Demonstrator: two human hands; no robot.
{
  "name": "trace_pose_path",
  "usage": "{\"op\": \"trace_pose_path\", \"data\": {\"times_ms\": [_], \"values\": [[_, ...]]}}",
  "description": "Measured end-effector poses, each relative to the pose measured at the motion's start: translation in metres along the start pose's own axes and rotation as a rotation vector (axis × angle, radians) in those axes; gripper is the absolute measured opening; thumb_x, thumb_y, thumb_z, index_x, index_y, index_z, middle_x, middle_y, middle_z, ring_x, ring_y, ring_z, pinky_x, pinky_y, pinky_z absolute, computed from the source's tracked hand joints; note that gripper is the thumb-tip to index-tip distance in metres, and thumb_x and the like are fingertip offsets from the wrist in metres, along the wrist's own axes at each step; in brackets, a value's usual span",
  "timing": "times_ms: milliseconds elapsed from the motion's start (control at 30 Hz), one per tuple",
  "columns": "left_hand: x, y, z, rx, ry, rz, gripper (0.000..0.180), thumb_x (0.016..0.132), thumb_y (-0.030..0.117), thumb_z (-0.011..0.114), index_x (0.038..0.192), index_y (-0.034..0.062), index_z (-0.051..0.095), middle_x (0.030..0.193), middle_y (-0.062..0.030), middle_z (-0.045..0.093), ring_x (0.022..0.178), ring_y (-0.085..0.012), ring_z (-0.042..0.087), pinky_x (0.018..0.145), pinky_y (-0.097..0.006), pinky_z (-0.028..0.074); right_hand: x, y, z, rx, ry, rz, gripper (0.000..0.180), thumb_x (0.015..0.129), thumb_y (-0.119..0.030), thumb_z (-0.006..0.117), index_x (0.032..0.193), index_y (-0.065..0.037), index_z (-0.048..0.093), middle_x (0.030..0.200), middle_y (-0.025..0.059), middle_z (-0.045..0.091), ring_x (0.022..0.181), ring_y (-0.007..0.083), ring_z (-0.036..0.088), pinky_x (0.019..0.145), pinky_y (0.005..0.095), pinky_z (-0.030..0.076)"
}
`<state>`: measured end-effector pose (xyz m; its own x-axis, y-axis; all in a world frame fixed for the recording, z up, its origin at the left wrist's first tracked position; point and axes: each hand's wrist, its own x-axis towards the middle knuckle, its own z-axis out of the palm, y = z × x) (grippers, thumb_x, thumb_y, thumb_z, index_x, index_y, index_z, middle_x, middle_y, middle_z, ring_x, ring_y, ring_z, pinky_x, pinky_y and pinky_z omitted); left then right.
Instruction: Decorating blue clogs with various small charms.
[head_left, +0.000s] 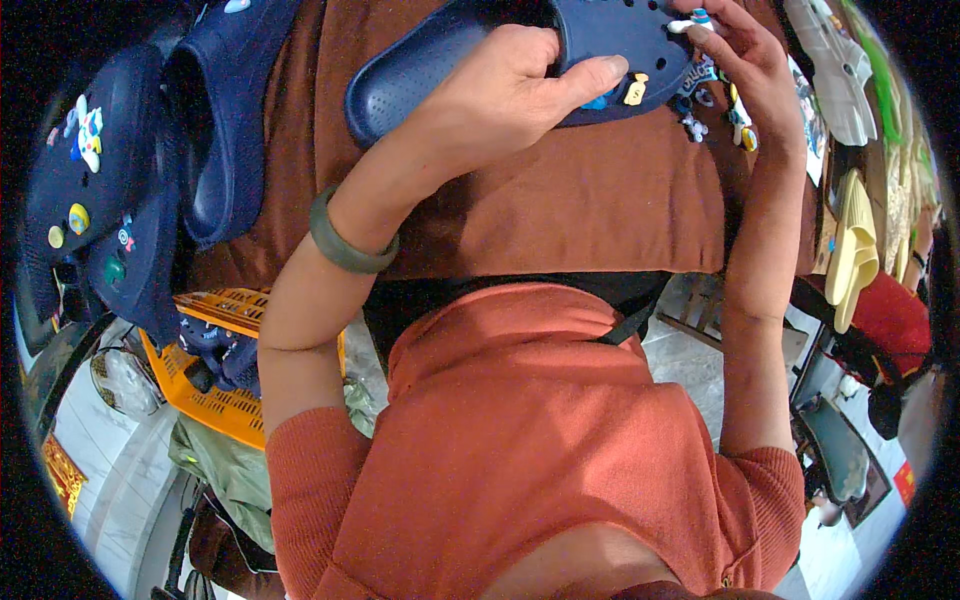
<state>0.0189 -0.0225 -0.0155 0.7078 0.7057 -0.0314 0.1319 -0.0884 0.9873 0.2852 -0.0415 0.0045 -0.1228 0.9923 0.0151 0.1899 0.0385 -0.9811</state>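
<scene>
A navy clog (405, 85) lies on the brown cloth, its heel to the left and its toe to the right. My left hand (520, 85) grips its upper at the opening, the thumb lying along the outside beside a cream bag-shaped charm (636, 90) and a blue charm. Over the toe, my right hand (750, 60) pinches a small white-and-blue shoe charm (692, 20) between thumb and fingers, close to the clog's holes. Several small charms (694, 128) lie by the toe, below that hand, along with a yellow-and-white charm (742, 120).
More navy clogs (215, 130) with charms are stacked at the left on the brown cloth (560, 215). An orange basket (205, 400) below holds further dark clogs. Pale yellow slippers (853, 250) and a clear plastic wrapper (830, 75) sit at the right edge.
</scene>
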Motion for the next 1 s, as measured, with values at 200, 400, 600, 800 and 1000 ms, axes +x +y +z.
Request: {"op": "trace_pose_path", "data": {"times_ms": [200,400,600,800,1000], "values": [[0.000,-0.002,0.001,0.007,-0.012,-0.047,0.036,0.095,0.031,0.060,0.109,-0.0008,0.068,0.090,0.0004,0.067,0.084,-0.0063,0.057,0.077,-0.023,0.048,0.001,0.002,-0.006,-0.096,0.061,-0.064,0.021,0.080,-0.002,0.073,0.100,-0.002,0.064,0.090,0.0005,0.065,0.081,0.0079,0.060,0.071,0.0210,0.047],[0.001,-0.002,0.001,0.035,-0.016,-0.025,0.036,0.095,0.032,0.060,0.111,0.0002,0.068,0.093,-0.0013,0.068,0.086,-0.0072,0.058,0.079,-0.024,0.048,-0.001,0.004,-0.010,-0.132,-0.023,-0.099,0.018,0.078,-0.004,0.075,0.092,-0.001,0.065,0.090,0.0024,0.064,0.079,0.0097,0.061,0.071,0.0230,0.049],[0.001,-0.004,0.001,0.053,-0.023,-0.016,0.036,0.095,0.032,0.060,0.112,0.0008,0.067,0.093,-0.0012,0.068,0.086,-0.0078,0.059,0.080,-0.025,0.048,-0.003,-0.007,-0.002,0.060,0.046,-0.070,0.015,0.077,-0.006,0.077,0.087,-0.001,0.066,0.092,0.0048,0.063,0.076,0.0105,0.061,0.068,0.0238,0.049],[0.001,-0.006,0.001,0.091,-0.028,0.033,0.036,0.095,0.032,0.060,0.111,0.0015,0.068,0.092,-0.0014,0.068,0.085,-0.0081,0.059,0.079,-0.025,0.048,-0.005,-0.014,-0.007,-0.190,-0.061,0.052,0.016,0.078,-0.008,0.077,0.087,0.000,0.066,0.095,0.0063,0.061,0.076,0.0111,0.058,0.067,0.0236,0.048],[-0.002,0.004,-0.005,0.129,-0.027,0.003,0.036,0.094,0.031,0.061,0.115,0.0010,0.066,0.098,-0.0010,0.067,0.089,-0.0101,0.059,0.083,-0.025,0.047,-0.005,0.000,-0.014,-0.124,-0.080,-0.094,0.020,0.079,-0.006,0.076,0.094,0.000,0.065,0.095,0.0051,0.063,0.075,0.0086,0.059,0.067,0.0218,0.047]]}}
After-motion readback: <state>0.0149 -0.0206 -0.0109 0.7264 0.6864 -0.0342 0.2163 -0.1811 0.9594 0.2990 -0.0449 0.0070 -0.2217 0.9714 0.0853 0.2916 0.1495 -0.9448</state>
